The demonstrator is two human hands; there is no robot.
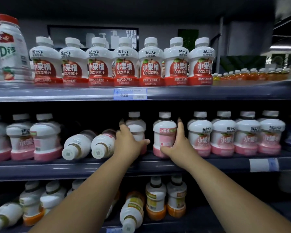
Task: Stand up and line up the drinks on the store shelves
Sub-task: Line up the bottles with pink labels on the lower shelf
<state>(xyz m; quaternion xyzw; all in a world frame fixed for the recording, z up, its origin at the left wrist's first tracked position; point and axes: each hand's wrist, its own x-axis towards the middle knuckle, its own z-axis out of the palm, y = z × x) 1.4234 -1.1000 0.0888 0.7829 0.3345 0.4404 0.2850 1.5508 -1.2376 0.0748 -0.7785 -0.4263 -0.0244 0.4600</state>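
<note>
fingers [181, 130] of the right hand [176, 145] curled up the right side of an upright white plastic bottle with a pink base and white cap [165, 132], thumb hooked low across its front: a hold suited to turning the half-averted label forward and sliding toward the row of matching pink-based bottles [223, 133] just beside it on the right. fingers [123, 128] of the left hand [128, 142] spread wide, pointing up along the left of a second upright white bottle [136, 125], thumb stretched across its front; probably steadying or drawing it into line, though impossible to tell whether gripped or merely touched. both bottles standing on the dark middle shelf [74, 170], a gap between them. just left of the left hand, two white bottles lying on their sides [77, 145], caps toward the camera, judged next for standing up. above, a neat front of red-labelled apple juice bottles [124, 64] over a blue price tag [130, 94], a fair model for the line. below, orange-based bottles [155, 199], several toppled. hidden: lower half of the second bottle behind the left hand; back of the middle shelf lost in shadow; pink labels blurred; bottles at far left and in the bottom left corner cut off by the frame.
</note>
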